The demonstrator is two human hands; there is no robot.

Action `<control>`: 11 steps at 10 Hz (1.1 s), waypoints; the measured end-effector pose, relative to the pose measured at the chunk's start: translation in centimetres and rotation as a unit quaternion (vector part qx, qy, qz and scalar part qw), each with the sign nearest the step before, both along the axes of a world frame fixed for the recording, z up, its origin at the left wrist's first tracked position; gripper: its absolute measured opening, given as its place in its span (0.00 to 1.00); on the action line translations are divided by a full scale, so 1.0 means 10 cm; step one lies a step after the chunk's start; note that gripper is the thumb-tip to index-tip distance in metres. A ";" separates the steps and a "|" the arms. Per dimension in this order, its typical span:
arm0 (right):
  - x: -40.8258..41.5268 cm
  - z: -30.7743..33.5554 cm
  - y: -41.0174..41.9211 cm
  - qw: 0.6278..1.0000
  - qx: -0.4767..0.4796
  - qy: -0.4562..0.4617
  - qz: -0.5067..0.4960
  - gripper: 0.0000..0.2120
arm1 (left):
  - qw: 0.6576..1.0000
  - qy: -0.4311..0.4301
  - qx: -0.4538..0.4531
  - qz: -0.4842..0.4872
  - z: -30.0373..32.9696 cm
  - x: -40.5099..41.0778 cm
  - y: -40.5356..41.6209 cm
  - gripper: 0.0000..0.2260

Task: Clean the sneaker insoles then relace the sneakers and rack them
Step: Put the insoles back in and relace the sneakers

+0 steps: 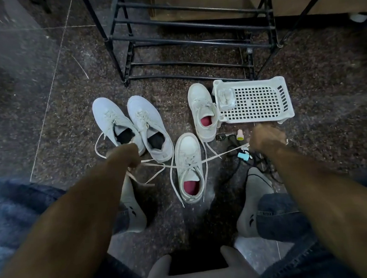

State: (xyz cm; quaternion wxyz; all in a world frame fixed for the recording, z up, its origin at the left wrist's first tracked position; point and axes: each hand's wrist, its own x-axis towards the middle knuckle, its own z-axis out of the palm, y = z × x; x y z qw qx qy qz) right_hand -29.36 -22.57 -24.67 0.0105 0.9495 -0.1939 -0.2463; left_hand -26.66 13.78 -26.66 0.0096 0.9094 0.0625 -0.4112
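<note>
Several white sneakers lie on the floor. The nearest sneaker [189, 164] has a red insole [190, 187], and its white lace [223, 153] is stretched out to both sides. My left hand [129, 154] grips one lace end at the left. My right hand [266, 137] grips the other end at the right, and the lace runs taut between them. A second red-insole sneaker [202, 111] stands behind it. Two sneakers with dark insides [113, 122] [149, 126] sit side by side at the left, laced.
A black metal shoe rack [188, 42] stands beyond the shoes. A white perforated plastic basket [256, 101] lies to its right front. A small pink-and-yellow bottle [240, 134], black cords [241, 162] and a teal item [243, 156] lie near my right hand. My socked feet [255, 199] flank the sneaker.
</note>
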 end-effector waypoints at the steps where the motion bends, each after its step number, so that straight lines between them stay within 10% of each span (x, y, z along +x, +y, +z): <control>1: -0.09 -0.14 0.14 0.996 0.008 0.065 0.057 0.18 | 0.996 -0.005 -0.062 -0.060 -0.22 -0.13 -0.15 0.15; 3: -0.37 -0.41 0.78 0.954 0.213 0.137 0.161 0.20 | 0.970 -0.013 -0.216 -0.115 -0.54 -0.47 -0.68 0.17; 5: -0.59 -0.51 1.09 0.966 0.216 0.045 0.137 0.11 | 0.970 -0.056 -0.195 -0.132 -0.54 -0.64 -0.73 0.11; 7: -0.50 -0.47 0.91 0.952 0.261 0.106 0.120 0.08 | 0.976 -0.022 -0.216 0.024 -0.52 -0.59 -0.70 0.10; 8: -0.44 -0.46 0.72 0.944 0.292 0.132 0.076 0.09 | 0.910 -0.024 -0.278 0.306 -0.56 -0.55 -0.60 0.11; 9: -0.41 -0.49 0.61 0.920 0.365 0.139 0.007 0.09 | 0.745 -0.042 -0.404 0.529 -0.57 -0.49 -0.58 0.16; 10: -0.37 -0.47 0.61 0.900 0.412 0.139 -0.016 0.06 | 0.557 -0.021 -0.507 0.657 -0.47 -0.41 -0.72 0.13; 11: -0.32 -0.48 0.57 0.898 0.415 0.147 0.003 0.07 | 0.472 -0.002 -0.569 0.673 -0.41 -0.37 -0.90 0.08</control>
